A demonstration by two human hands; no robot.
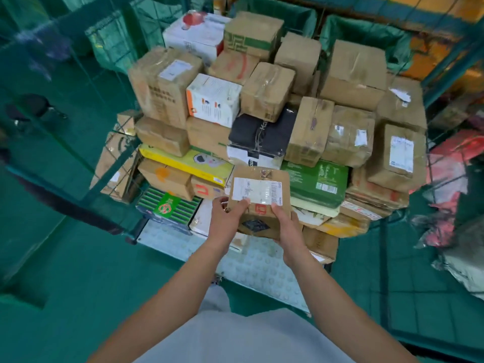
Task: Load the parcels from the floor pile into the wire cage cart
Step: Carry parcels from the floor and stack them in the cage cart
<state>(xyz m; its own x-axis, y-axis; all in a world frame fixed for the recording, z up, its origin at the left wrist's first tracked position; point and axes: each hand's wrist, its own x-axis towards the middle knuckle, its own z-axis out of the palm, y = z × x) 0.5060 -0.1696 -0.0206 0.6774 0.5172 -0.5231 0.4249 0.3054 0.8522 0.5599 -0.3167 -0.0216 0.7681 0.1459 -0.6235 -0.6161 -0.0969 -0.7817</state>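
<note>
Head view: my left hand [227, 216] and right hand [286, 224] grip a flat brown cardboard parcel [259, 201] with a glossy white label, stacked cartons [262, 106] at twelve o'clock.

Green floor [65, 258], green sacks [366, 35] hung open behind, red and grey bags [450, 179] heaped at right

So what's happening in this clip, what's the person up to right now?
A person is loading parcels into a wire cage cart. Both hands hold one small brown cardboard parcel with a white shipping label on top: the left hand grips its left edge and the right hand its right edge. They hold it in front of the stack of boxes already piled high in the cart, above the cart's pale studded floor. The parcel is not yet set down.
</note>
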